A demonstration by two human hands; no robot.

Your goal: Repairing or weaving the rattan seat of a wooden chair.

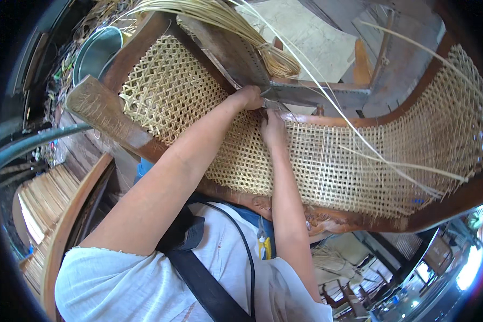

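Before me lies a curved wooden chair frame (104, 110), its openings filled with woven cane (316, 161). My left hand (248, 98) is closed at the far rail, just above the weave, and its fingertips are partly hidden. Close to its right, my right hand (274, 127) rests over the cane's far edge with its fingers bent together. A narrow greyish piece shows between the two hands; whether either one grips it is unclear. From the upper middle, a long pale cane strand (333, 96) runs across the weave to the right.
Beyond my hands, a bundle of loose cane strands (282, 61) hangs over the frame. A green bucket (96, 53) stands at the far left. Yellow-handled pliers (264, 244) sit against my clothing. Curved wooden parts (72, 214) stand at the lower left.
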